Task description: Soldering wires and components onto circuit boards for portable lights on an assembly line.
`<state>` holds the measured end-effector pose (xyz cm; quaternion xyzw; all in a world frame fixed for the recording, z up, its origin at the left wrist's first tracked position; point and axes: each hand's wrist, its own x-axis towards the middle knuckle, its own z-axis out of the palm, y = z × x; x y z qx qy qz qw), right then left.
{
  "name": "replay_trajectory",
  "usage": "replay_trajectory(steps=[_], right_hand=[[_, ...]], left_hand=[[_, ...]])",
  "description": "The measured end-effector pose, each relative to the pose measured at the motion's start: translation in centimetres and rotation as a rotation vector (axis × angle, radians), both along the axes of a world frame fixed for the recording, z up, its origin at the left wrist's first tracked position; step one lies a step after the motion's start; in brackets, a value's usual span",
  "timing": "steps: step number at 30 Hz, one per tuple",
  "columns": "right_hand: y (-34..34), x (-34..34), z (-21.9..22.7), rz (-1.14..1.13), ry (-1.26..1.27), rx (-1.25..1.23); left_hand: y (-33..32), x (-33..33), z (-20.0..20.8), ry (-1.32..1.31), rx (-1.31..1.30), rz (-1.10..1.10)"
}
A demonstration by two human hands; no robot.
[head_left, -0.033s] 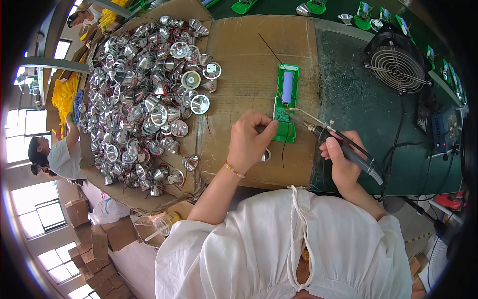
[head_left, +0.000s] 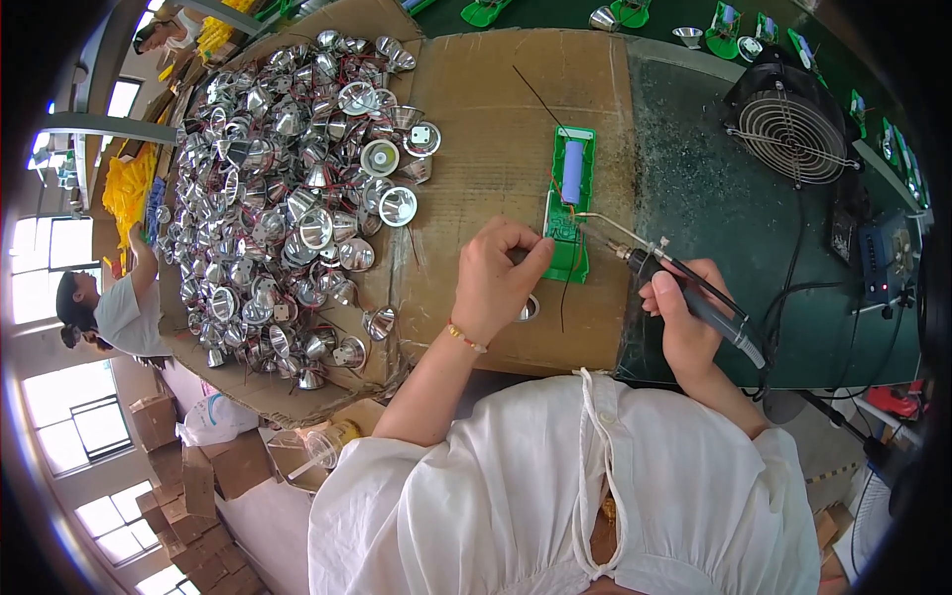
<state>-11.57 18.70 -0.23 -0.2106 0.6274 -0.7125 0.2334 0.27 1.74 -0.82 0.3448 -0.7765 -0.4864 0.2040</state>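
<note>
A green plastic housing (head_left: 585,183) lies lengthwise on brown cardboard in front of me. It holds a purple cylindrical battery cell (head_left: 573,171) and a small green circuit board (head_left: 562,228) with thin wires. My left hand (head_left: 499,273) is closed, thumb and forefinger together at the housing's left edge; what they pinch is hidden. My right hand (head_left: 689,312) grips a soldering iron (head_left: 699,302) with a thin metal feed tube along it. The iron's tip and the tube's end are at the board, just below the cell. A shiny reflector cup (head_left: 530,309) shows partly beside my left hand.
A large heap of reflector cups (head_left: 288,198) with wires fills the cardboard (head_left: 496,89) on the left. To the right are a round fan (head_left: 793,134) and a blue control box (head_left: 878,260) with cables. More green housings (head_left: 724,35) line the far edge. Another person (head_left: 124,307) works at far left.
The soldering iron and its feed tube have shifted very slightly upward at the board. A thin red wire beside the cell has moved a little. My left hand keeps its place.
</note>
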Motion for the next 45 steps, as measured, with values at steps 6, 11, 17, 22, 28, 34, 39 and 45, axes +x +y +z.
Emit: replay_trajectory(steps=[6, 11, 17, 22, 28, 34, 39, 45], right_hand=[[0.5, -0.3, -0.2, 0.004, -0.004, 0.000], [0.6, -0.3, -0.2, 0.009, -0.024, -0.021], [1.1, -0.3, -0.1, 0.012, 0.028, -0.032], [1.1, -0.2, -0.6, 0.043, 0.108, 0.030], [0.9, -0.2, -0.6, 0.048, 0.135, 0.053], [0.6, -0.4, -0.6, 0.087, 0.205, 0.064], [0.7, -0.3, -0.5, 0.061, 0.187, 0.078], [1.3, -0.5, -0.2, -0.012, 0.030, -0.008]], left_hand=[[-0.2, 0.0, -0.1, -0.006, -0.047, -0.007], [0.1, 0.0, 0.4, -0.038, -0.054, 0.009], [1.1, 0.7, -0.2, 0.121, -0.187, 0.084], [1.6, 0.0, 0.6, 0.028, -0.387, -0.036], [0.7, -0.7, 1.7, -0.161, -0.522, -0.164], [0.4, -1.2, 2.3, -0.226, -0.558, -0.207], [0.2, -1.4, 2.0, -0.220, -0.535, -0.203], [-0.2, -1.2, 1.8, -0.215, -0.505, -0.211]])
